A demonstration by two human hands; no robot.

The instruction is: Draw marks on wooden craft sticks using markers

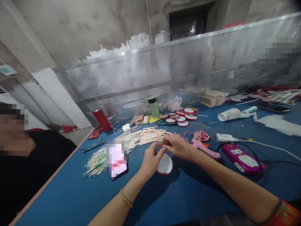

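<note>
Over the middle of the blue table, my left hand (152,157) and my right hand (178,146) meet with fingertips pinched close together. Whatever sits between the fingers is too small or hidden to make out. Just below them is a round white disc with a red rim (165,165), partly covered by my left hand; I cannot tell whether it is held or lies on the table. Flat wooden sticks (150,135) are heaped just beyond my hands. A pink glue gun (204,148) lies to the right, by my right forearm.
Left are a phone (117,161), packed sticks (96,162) and a red bottle (102,120). Behind stand a green bottle (153,107) and piled red-rimmed discs (180,118). Right is a purple power strip (242,159) with cables. A person (47,163) sits at left; a perforated metal screen (141,75) borders the back.
</note>
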